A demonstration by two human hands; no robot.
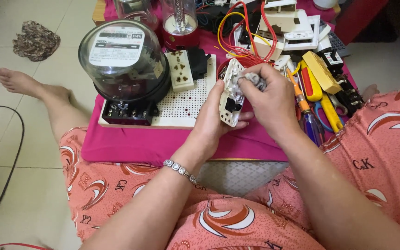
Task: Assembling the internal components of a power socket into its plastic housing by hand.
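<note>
White switch module [231,95] held upright above near edge of perforated board [186,104], long axis near-to-far. Left hand [211,122] clamps it from left-below; right hand [267,99] from right, fingertips pinching grey cloth wad [253,79] on far end.

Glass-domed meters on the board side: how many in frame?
2. One glass-domed meter sits whole on the perforated white board, left of the hands. A second dome is cut off by the top edge behind it. Others may lie outside the frame.
</note>
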